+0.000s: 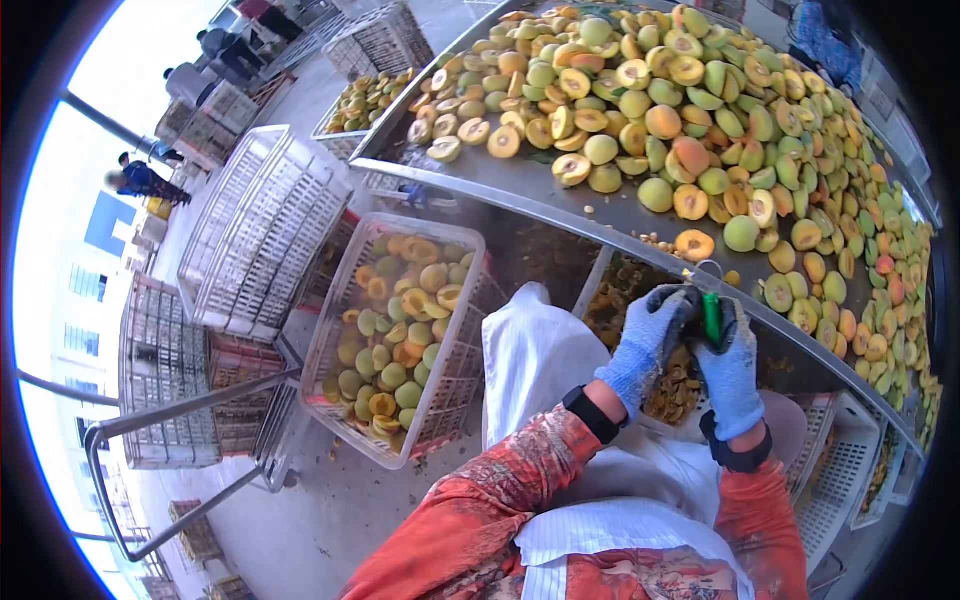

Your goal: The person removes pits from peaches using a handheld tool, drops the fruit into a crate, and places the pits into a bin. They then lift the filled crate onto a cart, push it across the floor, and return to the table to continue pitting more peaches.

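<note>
My right hand (728, 365), in a blue glove with dark fingertips, is closed around a green-handled tool (711, 318). A thin metal loop (710, 268) shows just above the handle. Close beside it, my left hand (655, 335) wears a matching glove, its fingers curled; whatever they hold is hidden. Both hands are over the near edge of a metal table (500, 190). Beneath them, a bin (598, 275) contains fruit pits and scraps (672, 390). One halved peach (694, 244) lies cut side up on the table just beyond my hands.
Whole and halved peaches (690, 155) are heaped across the table. A crate (318, 385) of peaches stands on the floor at left, near stacked crates (265, 230) and a metal trolley handle (190, 415). Other people (150, 180) are in the background.
</note>
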Available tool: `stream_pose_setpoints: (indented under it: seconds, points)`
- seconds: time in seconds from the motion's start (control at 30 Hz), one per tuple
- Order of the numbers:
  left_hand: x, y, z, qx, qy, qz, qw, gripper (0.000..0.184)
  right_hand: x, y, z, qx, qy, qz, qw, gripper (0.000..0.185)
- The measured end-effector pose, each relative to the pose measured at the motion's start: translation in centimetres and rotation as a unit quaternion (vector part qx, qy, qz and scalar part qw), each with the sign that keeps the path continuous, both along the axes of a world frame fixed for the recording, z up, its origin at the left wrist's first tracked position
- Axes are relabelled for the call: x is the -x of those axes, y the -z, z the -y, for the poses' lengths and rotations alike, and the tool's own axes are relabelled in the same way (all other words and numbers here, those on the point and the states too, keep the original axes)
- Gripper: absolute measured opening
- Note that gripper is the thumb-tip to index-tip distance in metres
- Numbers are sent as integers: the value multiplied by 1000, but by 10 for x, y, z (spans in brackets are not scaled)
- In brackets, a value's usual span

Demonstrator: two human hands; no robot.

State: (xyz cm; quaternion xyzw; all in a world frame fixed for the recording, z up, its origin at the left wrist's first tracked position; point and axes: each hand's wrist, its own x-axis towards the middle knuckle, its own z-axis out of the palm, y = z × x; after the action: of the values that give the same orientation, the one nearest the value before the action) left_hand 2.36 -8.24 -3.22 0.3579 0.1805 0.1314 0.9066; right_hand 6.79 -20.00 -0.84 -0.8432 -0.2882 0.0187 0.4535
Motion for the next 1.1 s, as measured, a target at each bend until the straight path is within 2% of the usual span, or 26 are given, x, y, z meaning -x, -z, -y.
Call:
stream_pose_setpoints:
  seconds: [0.03,0.07,0.13,0.2,0.27,0.3,0.37,0.4,0.43,0.47,0.5,0.53,0.57,0.63,0.8,0.87,0.9,0.93,1.0,1.03,1.1]
  points:
    - [4,-4,-6,-23,25,-1,999,24,0,-1,3,-91,14,-164,982,32]
    - [6,-11,-12,-44,56,1,997,23,1,-8,1,-173,36,-320,931,29]
    - [16,-14,-33,-54,72,12,996,22,5,-30,-9,-253,5,-417,873,25]
    - [31,-19,-65,-28,86,46,995,29,-6,-9,7,-263,-28,-429,864,28]
    - [50,-20,-122,-71,-34,2,997,29,-8,-2,10,-227,50,-408,883,28]
    - [60,-4,-156,-153,-101,-32,983,27,-7,1,11,-200,83,-396,892,31]
    - [71,46,-221,-219,-242,-107,939,24,6,-6,1,-204,104,-386,894,31]
    - [78,64,-250,-260,-265,-184,910,27,10,-7,-3,-211,122,-379,893,32]
    - [82,100,-280,-302,-274,-162,899,34,3,5,7,-159,94,-359,915,29]
    - [85,139,-305,-301,-248,-188,901,47,6,8,3,-158,98,-357,915,29]
    - [89,145,-317,-432,-165,-319,827,50,10,7,-3,-174,137,-372,901,28]
    - [93,151,-326,-544,-74,-436,713,53,14,5,-11,-188,175,-388,885,28]
    - [97,164,-332,-542,-69,-435,715,53,19,-1,-23,-192,182,-387,883,27]
    - [101,191,-338,-778,82,-436,444,57,20,-1,-35,-166,201,-396,880,28]
    - [116,208,-349,-789,60,-411,453,63,13,22,-56,-114,209,-427,872,30]
    - [129,207,-358,-786,56,-353,504,63,3,30,-57,-106,161,-434,880,30]
    - [141,202,-358,-799,64,-379,463,69,0,34,-57,-96,125,-432,888,31]
    - [153,190,-357,-795,68,-385,463,69,1,35,-56,-91,123,-438,886,31]
    - [177,173,-368,-812,92,-431,383,74,1,38,-53,-221,184,-495,820,34]
    - [191,179,-379,-811,95,-432,383,74,3,42,-48,-220,185,-497,819,34]
    - [217,196,-402,-657,-74,-555,504,78,3,55,-39,-284,213,-528,772,35]
